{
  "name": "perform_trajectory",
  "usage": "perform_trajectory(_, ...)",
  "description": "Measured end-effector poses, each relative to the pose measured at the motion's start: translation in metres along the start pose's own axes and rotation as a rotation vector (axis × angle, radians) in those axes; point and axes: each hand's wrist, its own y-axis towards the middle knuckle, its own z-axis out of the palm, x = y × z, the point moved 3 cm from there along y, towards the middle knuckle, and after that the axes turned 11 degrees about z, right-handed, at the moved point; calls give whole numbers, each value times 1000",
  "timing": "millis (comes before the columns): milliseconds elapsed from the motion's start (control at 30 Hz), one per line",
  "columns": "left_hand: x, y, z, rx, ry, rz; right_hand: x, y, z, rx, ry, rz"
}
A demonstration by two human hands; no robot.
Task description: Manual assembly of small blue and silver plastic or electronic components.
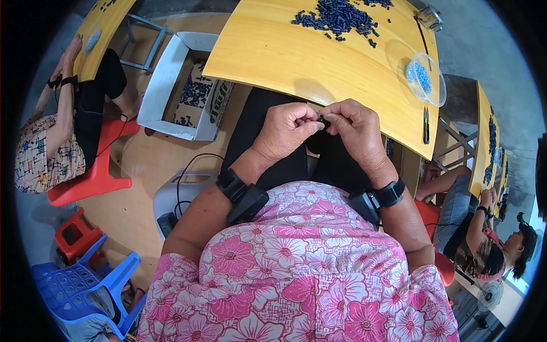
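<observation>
A small dark piece (325, 121) is pinched just off the table's near edge. My left hand (285, 132) closes on its left side, thumb and forefinger together. From the right, my right hand (358, 128) grips it with the fingertips. The fingers cover most of the piece, so its shape cannot be made out. A heap of short dark cylinder-shaped parts (342, 18) lies at the far side of the yellow wooden table (273, 62). To the right, small light-blue pieces (420, 77) fill part of a clear plastic tub (441, 91).
A black slim tool (426, 126) lies near the table's right edge. A metal can (431, 18) stands at the far right corner. On the floor to the left sits a white carton (149, 111) with dark parts inside. Other people sit on both sides, near a blue plastic chair (74, 285).
</observation>
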Motion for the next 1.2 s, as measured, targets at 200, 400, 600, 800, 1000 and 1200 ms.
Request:
perform_trajectory(200,1,-1,1,-2,30,18,-2,2,3,34,62,98)
perform_trajectory(400,-1,-1,1,6,87,23,-4,0,10,-50,43,83)
perform_trajectory(600,-1,-3,0,25,162,40,0,2,8,21,-80,-19)
perform_trajectory(800,0,-4,0,43,138,48,-6,5,5,128,26,108)
perform_trajectory(1000,3,-6,0,54,59,-22,-12,4,7,129,104,65)
perform_trajectory(1200,3,-9,2,65,32,-50,-15,4,7,161,163,87)
